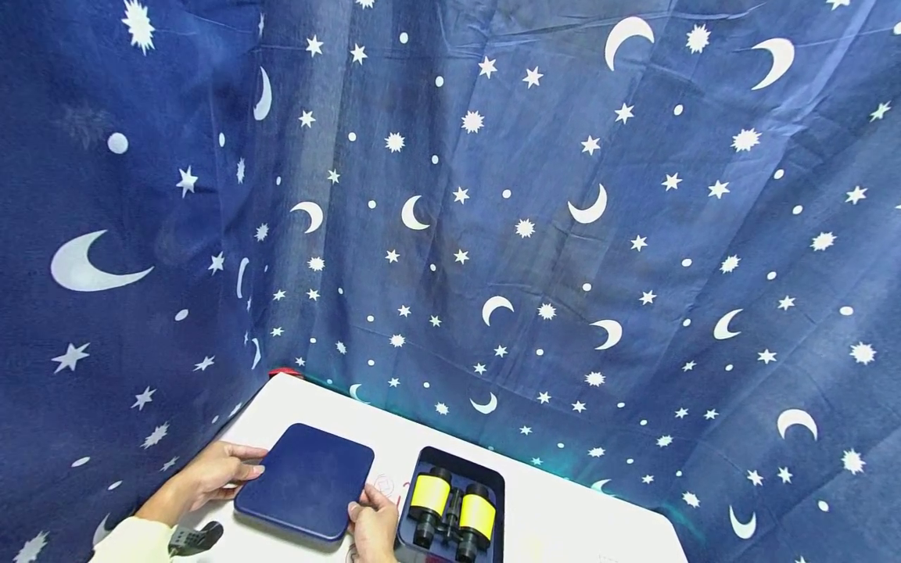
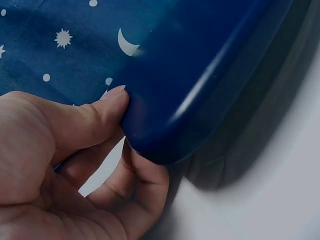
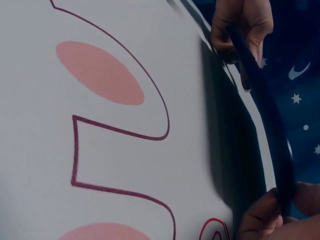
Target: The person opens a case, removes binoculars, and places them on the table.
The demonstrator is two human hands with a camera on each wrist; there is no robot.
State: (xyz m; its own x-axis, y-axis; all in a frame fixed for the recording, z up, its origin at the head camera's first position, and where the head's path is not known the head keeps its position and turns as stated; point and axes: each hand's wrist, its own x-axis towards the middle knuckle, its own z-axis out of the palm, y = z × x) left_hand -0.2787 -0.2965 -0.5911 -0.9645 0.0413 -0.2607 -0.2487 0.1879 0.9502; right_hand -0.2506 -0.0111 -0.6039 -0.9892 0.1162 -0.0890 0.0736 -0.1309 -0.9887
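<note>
A flat navy-blue lid [image 1: 307, 478] with rounded corners is held between both hands over the left part of the table. My left hand [image 1: 213, 472] pinches its left edge, thumb on top and fingers curled below, as the left wrist view shows at a corner of the lid [image 2: 165, 110]. At the opposite edge, my right hand [image 1: 375, 524] grips with the thumb on one face and fingers on the other. In the right wrist view the lid [image 3: 267, 110] appears edge-on, its dark shadow on the tabletop. Right of it stands an open navy box [image 1: 464, 455] with yellow-and-black binoculars [image 1: 431, 493] inside.
The white table [image 1: 563, 524] carries printed red lines and pink ovals [image 3: 100, 72]. Behind it and on the left hangs a blue curtain [image 1: 450, 234] with white moons and stars. Something red [image 1: 285, 372] shows at the table's far left corner. A dark strap device [image 1: 197, 539] is at the left wrist.
</note>
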